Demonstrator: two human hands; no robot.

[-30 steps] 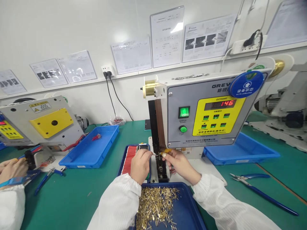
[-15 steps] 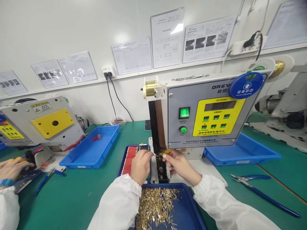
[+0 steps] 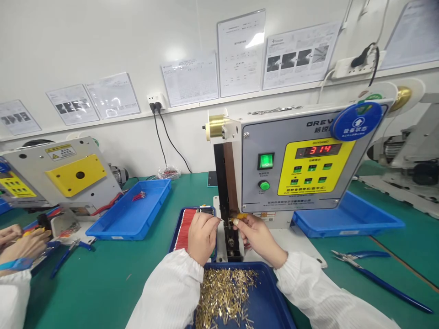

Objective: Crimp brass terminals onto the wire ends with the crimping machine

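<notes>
Green tabletop [image 3: 103,288] carries a grey-and-yellow crimping machine [image 3: 295,160]. Right hand [image 3: 260,238] pinches a small yellow-sleeved wire [image 3: 239,216], lying crosswise above the dark metal press head [image 3: 232,242]; curled left hand [image 3: 203,237] sits just left, nearly touching it.

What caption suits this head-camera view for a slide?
Left hand and right hand at a GREV machine above loose brass pins.

The tabletop [image 3: 113,292] is green. The dark blue tray [image 3: 270,297] holds shiny gold pins [image 3: 222,292] (so many!). The machine's yellow panel [image 3: 290,183] shows red numbers [image 3: 318,150], and the white sleeves [image 3: 164,297] have thin stripes.
</notes>
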